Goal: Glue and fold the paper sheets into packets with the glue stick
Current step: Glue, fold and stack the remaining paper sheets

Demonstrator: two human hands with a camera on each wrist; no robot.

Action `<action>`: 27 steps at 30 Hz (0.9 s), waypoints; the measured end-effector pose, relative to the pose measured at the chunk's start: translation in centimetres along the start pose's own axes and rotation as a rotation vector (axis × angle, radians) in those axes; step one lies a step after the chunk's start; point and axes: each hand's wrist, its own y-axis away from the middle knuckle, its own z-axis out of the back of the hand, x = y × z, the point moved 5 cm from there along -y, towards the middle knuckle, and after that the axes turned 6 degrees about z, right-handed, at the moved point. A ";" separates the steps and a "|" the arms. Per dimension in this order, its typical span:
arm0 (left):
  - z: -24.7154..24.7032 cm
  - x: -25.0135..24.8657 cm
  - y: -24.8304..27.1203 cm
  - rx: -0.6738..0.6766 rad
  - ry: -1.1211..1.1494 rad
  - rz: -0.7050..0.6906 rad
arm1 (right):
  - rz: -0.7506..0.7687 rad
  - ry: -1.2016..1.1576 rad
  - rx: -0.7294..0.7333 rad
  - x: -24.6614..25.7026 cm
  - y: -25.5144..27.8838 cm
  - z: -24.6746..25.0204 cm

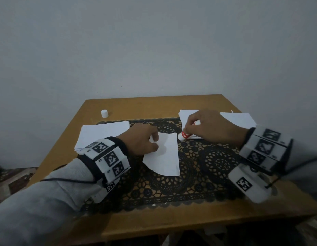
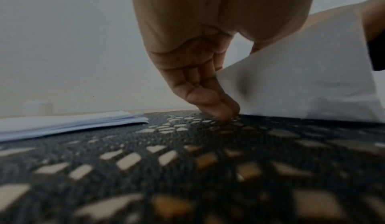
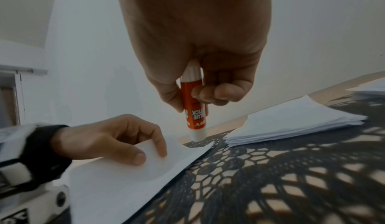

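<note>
Wooden table [image 1: 118,107] against a plain wall, black lace mat [image 1: 216,162] covering its middle. Left hand [image 1: 138,139] is over the mat's centre, thumb and forefinger pinching the far left corner of a single paper sheet [image 1: 164,157]. That corner is lifted and curled, while the near part of the sheet lies on the mat. Right hand [image 1: 211,126] is toward the far right part of the table, fingers curled around the glue stick [image 1: 183,135]. The stick's white end points at the sheet's far right corner.

Left wrist view: the other fingers [image 2: 210,102] of the left hand are tucked together, tips down on the mat [image 2: 187,161], with the sheet [image 2: 302,79] rising beside them. The head view does not show this contact. It also shows a low paper stack [image 2: 73,122] at the left, edge-on, and the white cap [image 2: 37,108] only as a blur behind it.

Right wrist view: red and white glue stick [image 3: 194,110] held upright, lower end down near the far edge of the sheet [image 3: 125,178]. Cannot tell whether it touches. Label text reads upside down. The left hand [image 3: 108,143] appears here with its thumb on top of the raised corner.

Head view only: the left paper stack [image 1: 101,134] sits along the table's left side. A second paper stack [image 1: 239,119] at the far right is partly under the right hand. The cap [image 1: 104,113] stands alone near the far left corner.
</note>
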 end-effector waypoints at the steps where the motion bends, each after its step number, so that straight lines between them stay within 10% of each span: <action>1: 0.0 0.0 0.0 0.003 -0.006 -0.001 | 0.014 0.030 0.000 0.3 -0.5 -0.2; 27: -0.6 0.2 -0.1 0.047 -0.023 0.027 | 0.060 0.124 0.115 2.7 -1.2 -3.4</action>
